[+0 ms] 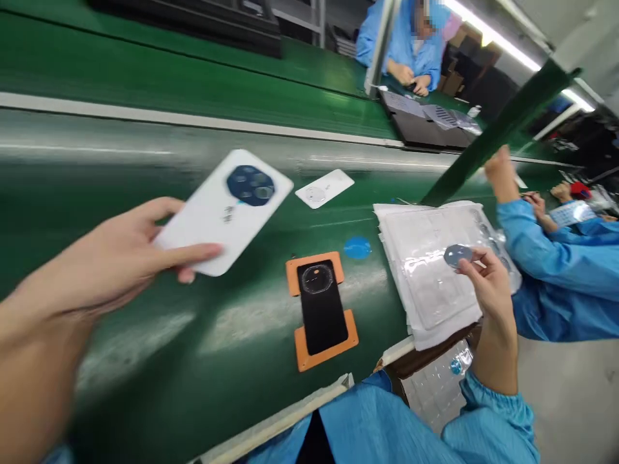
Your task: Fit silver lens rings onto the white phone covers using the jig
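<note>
My left hand (140, 248) grips a white phone back panel (198, 222) by its lower end, the dark round camera area facing up. Between the fingertips of my right hand (491, 277) is a small dark round disc (457, 256), held over a stack of clear plastic trays (435, 283). On the green bench between my hands lies a black phone-shaped panel (325, 319) on an orange holder (303, 354). Beyond it rests another white panel (326, 189), whose round area is pale. A blue round film (357, 248) lies near the holder.
A green post (503, 132) rises behind the trays. Close on the right is a co-worker's blue sleeve (541, 238). Across the bench sits a person in blue (406, 38) beside dark boards (420, 125). Below the bench edge is a box with clear trays (438, 386).
</note>
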Available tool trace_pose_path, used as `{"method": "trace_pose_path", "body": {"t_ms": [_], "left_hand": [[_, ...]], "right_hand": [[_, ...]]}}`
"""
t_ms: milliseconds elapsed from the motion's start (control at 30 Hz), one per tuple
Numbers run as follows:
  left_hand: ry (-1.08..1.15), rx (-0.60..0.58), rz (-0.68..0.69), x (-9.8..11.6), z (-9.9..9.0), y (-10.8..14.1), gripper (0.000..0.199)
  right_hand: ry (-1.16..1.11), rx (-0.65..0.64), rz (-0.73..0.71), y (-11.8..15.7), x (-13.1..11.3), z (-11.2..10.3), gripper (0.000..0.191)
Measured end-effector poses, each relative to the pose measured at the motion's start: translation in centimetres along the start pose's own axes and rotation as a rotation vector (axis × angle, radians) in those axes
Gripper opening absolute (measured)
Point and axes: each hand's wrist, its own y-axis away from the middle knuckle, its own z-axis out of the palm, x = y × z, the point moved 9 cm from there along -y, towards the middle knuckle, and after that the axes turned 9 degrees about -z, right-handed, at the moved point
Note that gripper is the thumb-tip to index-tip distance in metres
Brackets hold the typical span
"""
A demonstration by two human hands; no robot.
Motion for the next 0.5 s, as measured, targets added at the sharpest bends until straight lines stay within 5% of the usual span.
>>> {"method": "trace_pose_path", "body": {"t_ms": [67,133,267,367,500], "left_hand": [[-0.157,0.194,-0.056,-0.3,-1.0,0.6,0.034],[0.088,0.314,-0.038,-0.2,-1.7,0.7,0.027],[0.542,0.312,-0.041,-1.3,-2.1,-0.8,0.017],[0.734,0.354,-0.142,-3.0,-2.5,-1.4,0.021],[0.814,0.241,-0.207,-3.5,-0.6,-1.4,0.019]], "right_hand": [[-0.043,-0.172,-0.144,1.4,-4.4,7.2,0.022],[-0.004,-0.281,-0.357,3.2,-8.5,13.9,0.015],[0.187,-0.348,-0.801,6.9,-12.8,23.4,0.029],[0.296,-0.457,-0.981,8.5,-12.4,26.9,0.032],[0.345,-0.572,-1.030,9.2,-11.4,27.2,0.032]]}}
